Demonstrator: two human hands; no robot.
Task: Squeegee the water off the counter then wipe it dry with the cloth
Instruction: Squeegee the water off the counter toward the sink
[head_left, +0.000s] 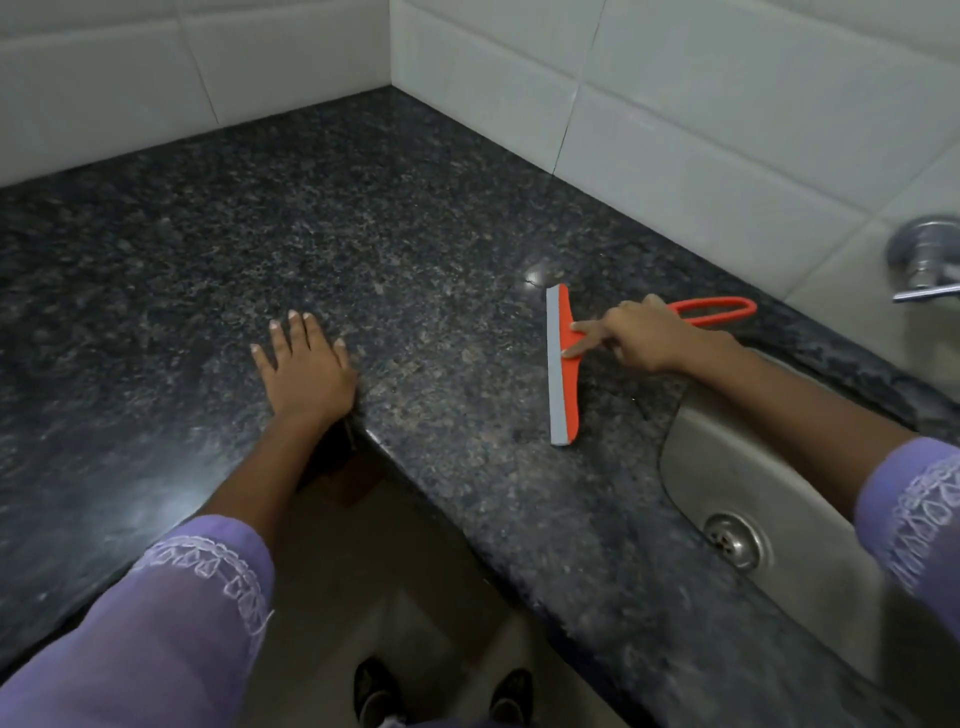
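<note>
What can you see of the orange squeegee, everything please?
The orange plastic squeegee with a grey rubber blade lies flat on the dark speckled granite counter, just left of the steel sink. Its long blade edge faces left and runs near to far; a looped orange handle points right, toward the white tiled wall. The right hand covers the neck, two fingers pressed on the head. The left hand is apart from it.

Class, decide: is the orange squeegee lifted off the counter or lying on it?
Lying on it. The squeegee rests flat on the granite counter, with the right hand pressing two fingers on its head.
</note>
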